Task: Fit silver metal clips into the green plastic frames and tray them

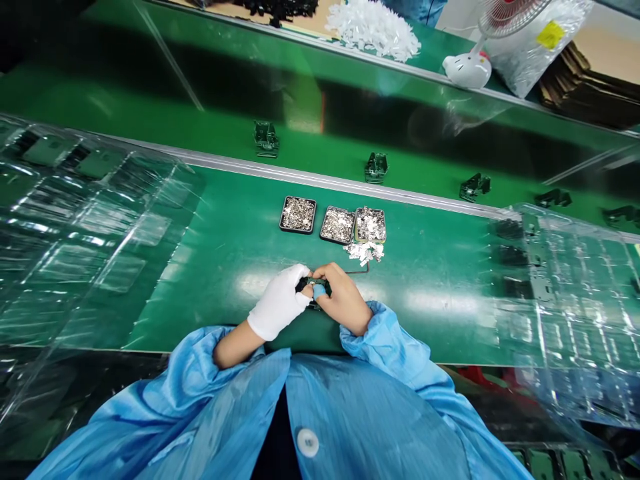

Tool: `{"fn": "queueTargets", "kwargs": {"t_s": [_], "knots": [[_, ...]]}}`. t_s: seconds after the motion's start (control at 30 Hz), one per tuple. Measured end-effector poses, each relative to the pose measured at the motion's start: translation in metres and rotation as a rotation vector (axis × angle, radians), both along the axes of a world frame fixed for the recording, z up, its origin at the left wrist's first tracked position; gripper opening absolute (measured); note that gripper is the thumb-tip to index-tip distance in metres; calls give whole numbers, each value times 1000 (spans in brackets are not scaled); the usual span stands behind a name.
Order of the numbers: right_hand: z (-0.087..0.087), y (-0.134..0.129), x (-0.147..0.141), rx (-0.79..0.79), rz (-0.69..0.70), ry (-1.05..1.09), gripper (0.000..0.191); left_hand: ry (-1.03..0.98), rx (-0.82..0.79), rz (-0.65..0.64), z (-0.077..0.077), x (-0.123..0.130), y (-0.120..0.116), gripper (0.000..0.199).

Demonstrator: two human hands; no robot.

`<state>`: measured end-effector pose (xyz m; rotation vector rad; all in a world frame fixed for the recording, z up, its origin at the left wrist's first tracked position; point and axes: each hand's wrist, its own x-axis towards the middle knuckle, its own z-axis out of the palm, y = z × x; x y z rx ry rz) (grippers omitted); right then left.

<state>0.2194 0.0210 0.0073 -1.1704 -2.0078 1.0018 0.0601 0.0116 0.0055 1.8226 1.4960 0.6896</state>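
My left hand (281,301), in a white glove with bare fingertips, is closed around one side of a small dark green plastic part (316,283) close to my body. From the other side, my right hand (344,297) grips the same part, with blue tape wrapped on its thumb. My fingers cover most of the part, so its details are hidden. Beyond my right hand lies a thin dark L-shaped rod (367,267). Loose silvery metal pieces (365,251) are heaped just past it.
Square trays of small metal pieces, a left tray (314,215), a middle tray (323,233) and a right tray (385,235), stand ahead. Clear plastic blister trays flank me, left (105,260) and right (575,300). Several green parts (376,168) sit on the green belt (320,157) behind a metal rail (300,175).
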Motion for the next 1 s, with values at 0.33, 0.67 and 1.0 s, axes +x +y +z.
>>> {"fn": "queueTargets", "kwargs": {"t_s": [0.33,0.67,1.0], "knots": [[4,-3,-2,-14,-23,-19,29,-73,32,11,-7,3,-3,7],[-1,-5,-3,12,-40,-32,24,-73,63,10,-11,2,-2,7],[-3,12,16,71,-57,85,10,-220,8,7,-2,-16,9,30]]}}
